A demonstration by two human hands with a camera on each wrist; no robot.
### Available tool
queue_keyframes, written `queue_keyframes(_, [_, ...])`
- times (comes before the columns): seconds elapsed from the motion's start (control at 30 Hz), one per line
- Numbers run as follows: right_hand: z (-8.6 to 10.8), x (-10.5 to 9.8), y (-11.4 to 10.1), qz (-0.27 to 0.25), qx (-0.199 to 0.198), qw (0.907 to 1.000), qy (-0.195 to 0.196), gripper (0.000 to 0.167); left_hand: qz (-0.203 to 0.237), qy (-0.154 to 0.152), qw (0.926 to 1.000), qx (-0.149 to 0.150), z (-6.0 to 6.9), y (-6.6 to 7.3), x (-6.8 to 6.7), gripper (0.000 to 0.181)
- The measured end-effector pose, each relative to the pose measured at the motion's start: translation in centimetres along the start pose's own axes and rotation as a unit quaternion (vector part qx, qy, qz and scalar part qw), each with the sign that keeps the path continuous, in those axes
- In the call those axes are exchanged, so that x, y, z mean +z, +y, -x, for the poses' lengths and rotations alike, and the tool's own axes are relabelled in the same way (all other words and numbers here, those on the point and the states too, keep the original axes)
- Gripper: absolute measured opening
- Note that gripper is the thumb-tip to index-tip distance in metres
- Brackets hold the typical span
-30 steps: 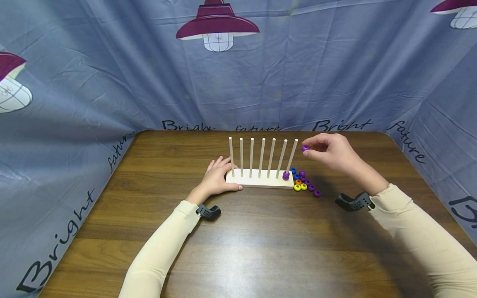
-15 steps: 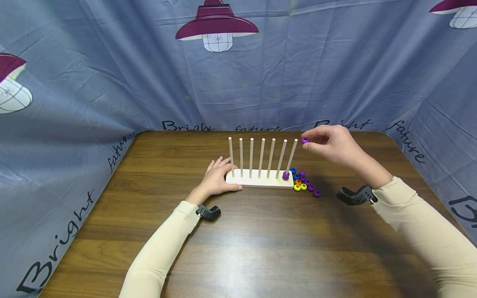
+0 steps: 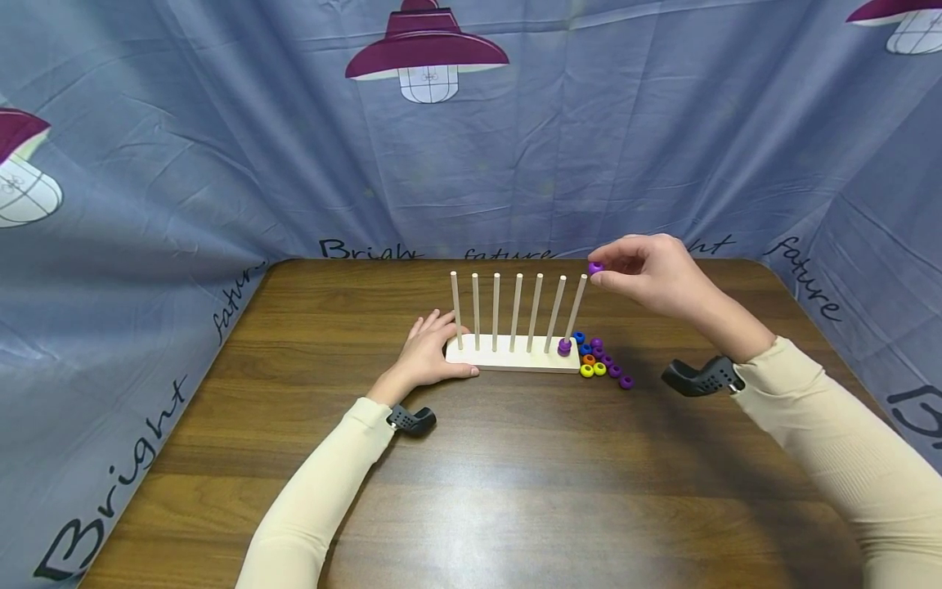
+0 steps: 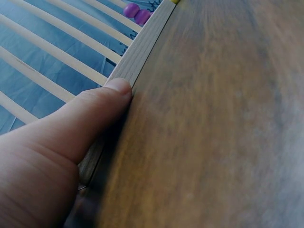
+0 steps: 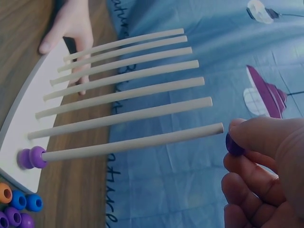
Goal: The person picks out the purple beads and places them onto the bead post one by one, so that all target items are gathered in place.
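A pale wooden peg board (image 3: 515,357) with a row of several upright pegs stands on the table. My left hand (image 3: 425,357) holds its left end, the thumb along the front edge and the fingers toward the back. Two purple beads (image 5: 32,157) are stacked at the foot of the rightmost peg (image 3: 576,307). Between thumb and forefinger, my right hand (image 3: 655,272) pinches another purple bead (image 3: 595,267). In the right wrist view that bead is just off the tip of the rightmost peg, apart from it.
Loose beads lie against the board's right end: blue (image 3: 579,337), orange (image 3: 588,360), yellow (image 3: 586,371) and several purple (image 3: 614,371). The brown wooden table (image 3: 471,483) extends toward me. A blue printed curtain (image 3: 589,164) hangs behind it.
The right hand has risen and shifted slightly left with the pinched purple bead, toward the top of the rightmost peg. The left hand and the board have stayed put.
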State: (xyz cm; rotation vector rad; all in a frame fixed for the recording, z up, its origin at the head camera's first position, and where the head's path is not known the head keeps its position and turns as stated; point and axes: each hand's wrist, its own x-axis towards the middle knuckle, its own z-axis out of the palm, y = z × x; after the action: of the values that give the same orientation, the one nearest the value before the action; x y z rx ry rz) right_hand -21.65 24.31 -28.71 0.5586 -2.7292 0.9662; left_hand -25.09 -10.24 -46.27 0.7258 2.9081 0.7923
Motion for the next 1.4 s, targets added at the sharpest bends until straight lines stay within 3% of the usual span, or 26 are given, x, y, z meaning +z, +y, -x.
queue_keyframes(0.47, [-0.4, 0.5, -0.3, -0.006, -0.030, 0.9995, 0.004, 0.019, 0.000, 0.001, 1.0000, -0.002, -0.1, 0.0, 0.0, 0.070])
queue_keyframes(0.83, [-0.4, 1.0, -0.5, -0.004, -0.013, 0.9999, 0.000, 0.017, -0.002, 0.000, 1.0000, -0.002, -0.1, 0.0, -0.1, 0.071])
queue_keyframes(1.4, [0.0, 1.6, 0.6, 0.009, -0.029, 0.9994, -0.019, 0.019, 0.000, -0.002, 1.0000, -0.004, 0.0, 0.0, -0.1, 0.070])
